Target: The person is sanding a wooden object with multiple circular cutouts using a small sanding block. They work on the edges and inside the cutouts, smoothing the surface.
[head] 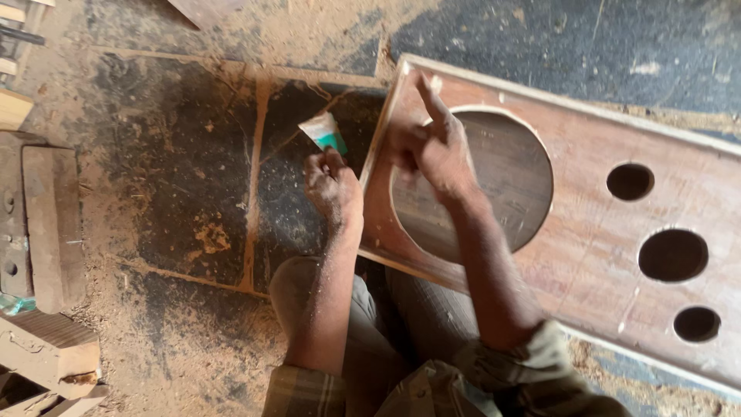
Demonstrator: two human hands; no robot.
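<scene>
A reddish wooden board (587, 224) lies on the dusty floor, cut with one large round hole (482, 185) and three smaller ones (671, 255). My right hand (432, 143) rests on the board's left end beside the large hole, index finger stretched out toward the board's top corner, the other fingers curled. My left hand (332, 185) sits just left of the board's edge, fingers closed around a small white and green tube (324, 131). My knees are bent below the board.
Sawdust covers the dark floor (177, 177). Wood blocks (50, 224) and offcuts (46, 351) lie along the left edge. Another plank end (204, 9) shows at the top.
</scene>
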